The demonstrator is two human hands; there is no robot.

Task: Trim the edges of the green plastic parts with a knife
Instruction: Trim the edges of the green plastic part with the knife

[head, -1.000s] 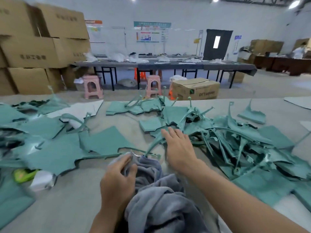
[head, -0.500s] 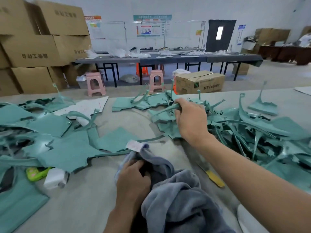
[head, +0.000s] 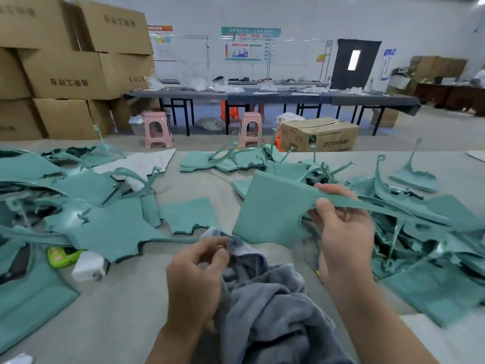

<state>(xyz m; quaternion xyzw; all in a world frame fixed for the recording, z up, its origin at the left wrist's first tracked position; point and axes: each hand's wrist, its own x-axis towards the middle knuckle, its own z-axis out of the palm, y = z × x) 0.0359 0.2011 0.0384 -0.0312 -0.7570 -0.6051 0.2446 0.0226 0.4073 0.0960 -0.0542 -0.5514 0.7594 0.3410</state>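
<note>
Two hands at work, entered from the fingers outward. Right hand: fingers curled, thumb on top, pinching the narrow strip of one green plastic part, lifted off the table and tilted toward the eye, likely to show its ragged lower edge for trimming. Left hand: fingers bent, nipping a fold of grey cloth bunched at the near edge, just below the raised part; purpose probably padding or wiping. Untrimmed green pieces heaped to the right; flatter sheets spread to the left. Knife: none in either hand; a yellow-tipped object beside the right wrist may be it, too hidden to tell. Trimming of this piece judged not yet begun.
</note>
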